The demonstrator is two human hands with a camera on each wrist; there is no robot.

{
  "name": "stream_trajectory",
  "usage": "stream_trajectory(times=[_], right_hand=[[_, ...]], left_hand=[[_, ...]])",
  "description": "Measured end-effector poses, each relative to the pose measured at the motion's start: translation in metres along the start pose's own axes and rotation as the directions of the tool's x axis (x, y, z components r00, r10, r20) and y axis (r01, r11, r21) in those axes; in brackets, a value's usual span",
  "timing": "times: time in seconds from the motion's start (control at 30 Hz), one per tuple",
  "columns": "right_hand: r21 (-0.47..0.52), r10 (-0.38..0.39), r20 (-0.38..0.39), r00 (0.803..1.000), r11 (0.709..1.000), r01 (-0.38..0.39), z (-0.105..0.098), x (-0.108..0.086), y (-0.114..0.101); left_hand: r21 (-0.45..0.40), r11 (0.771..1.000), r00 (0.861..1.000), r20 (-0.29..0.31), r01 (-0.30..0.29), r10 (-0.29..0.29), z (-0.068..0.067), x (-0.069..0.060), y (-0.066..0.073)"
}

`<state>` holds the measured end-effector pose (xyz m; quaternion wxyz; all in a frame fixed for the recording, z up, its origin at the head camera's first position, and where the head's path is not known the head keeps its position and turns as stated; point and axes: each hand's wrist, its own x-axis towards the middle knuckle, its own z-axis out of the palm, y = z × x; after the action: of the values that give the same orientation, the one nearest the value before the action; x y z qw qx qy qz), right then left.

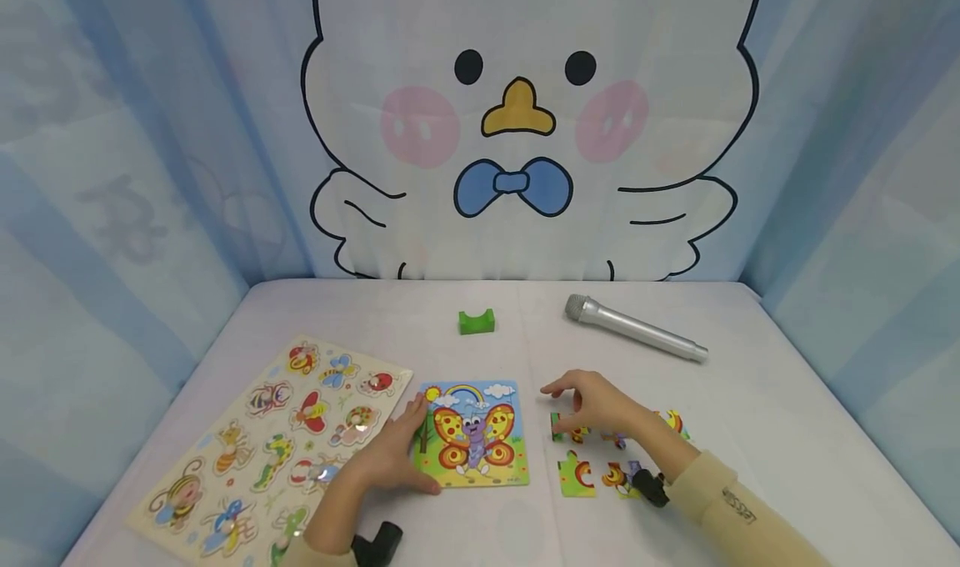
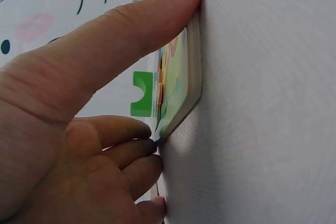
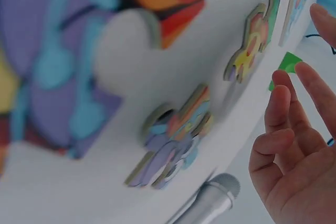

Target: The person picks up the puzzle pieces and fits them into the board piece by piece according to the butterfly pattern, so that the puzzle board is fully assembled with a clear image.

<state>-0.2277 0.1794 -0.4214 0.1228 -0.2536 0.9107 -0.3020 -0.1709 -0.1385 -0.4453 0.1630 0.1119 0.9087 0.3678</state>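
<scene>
A square butterfly puzzle board [image 1: 491, 467] lies flat on the white table. My left hand [image 1: 378, 460] rests at its left side, the thumb [image 2: 131, 32] touching the near edge and the fingers by the left edge. Over loose puzzle pieces to the right of the board, my right hand [image 1: 600, 402] hovers with fingers apart and nothing held. Among those pieces are a green-and-red piece [image 1: 572, 482], a yellow-and-red piece [image 3: 252, 51] and a purple-and-blue piece [image 3: 181, 142]. In the head view, the right hand and forearm partly hide some pieces.
At the left lies a large insect puzzle board [image 1: 251, 459], close to the left hand. A green notched block [image 1: 477, 323] stands at the back, with a silver microphone [image 1: 637, 327] to its right. A printed curtain [image 1: 517, 242] hangs behind the table.
</scene>
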Motion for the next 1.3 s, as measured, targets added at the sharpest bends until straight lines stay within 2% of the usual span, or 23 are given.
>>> stream_trajectory(times=[0.3, 0.53, 1.0, 1.3], right_hand=[[-0.093, -0.002, -0.028, 1.0, 0.996, 0.0, 0.0, -0.02, 0.01], [-0.163, 0.065, -0.039, 0.997, 0.984, -0.07, 0.001, -0.028, 0.008], [-0.225, 0.08, -0.109, 0.991, 0.969, -0.103, 0.009, -0.029, 0.007], [-0.256, 0.102, -0.126, 0.987, 0.958, -0.131, 0.011, -0.028, 0.004]], left_hand=[[0.01, 1.0, 1.0, -0.003, -0.001, 0.001, 0.0, 0.0, 0.002], [0.013, 1.0, 1.0, -0.013, 0.011, -0.011, 0.0, -0.002, 0.003], [0.015, 1.0, 1.0, -0.016, -0.002, 0.002, 0.0, -0.001, 0.002], [0.012, 1.0, 1.0, -0.019, -0.007, 0.007, 0.0, -0.001, 0.001]])
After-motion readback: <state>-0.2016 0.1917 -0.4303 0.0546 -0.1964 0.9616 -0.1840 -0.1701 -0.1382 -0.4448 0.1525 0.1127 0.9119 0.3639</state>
